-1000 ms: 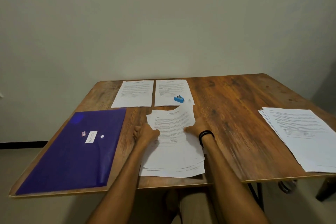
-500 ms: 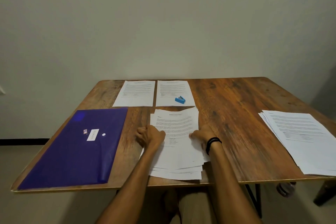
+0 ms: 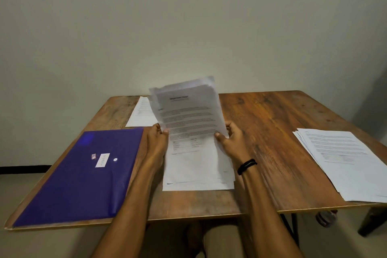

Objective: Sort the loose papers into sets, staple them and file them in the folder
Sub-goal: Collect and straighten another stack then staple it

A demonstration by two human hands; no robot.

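The person holds a stack (image 3: 188, 115) of printed papers at the middle of the table (image 3: 272, 132), one hand at each long edge. The left hand (image 3: 157, 142) grips the left edge with the thumb on the printed face. The right hand (image 3: 232, 142), a dark band (image 3: 247, 166) at its wrist, pinches the right edge the same way. The stack's long axis runs away from the person. Its near end lies on the wood and its far, title end is raised and tilted toward the wall, the sheets fanning slightly at the top. A purple folder (image 3: 79, 174) lies flat to the left, just beside the left forearm, its long axis also running near to far, with a white label (image 3: 102, 159) on top. Behind the stack a single sheet (image 3: 142, 115) lies flat, partly hidden. Well apart on the right edge sits another pile (image 3: 345, 163) of papers, loosely squared.
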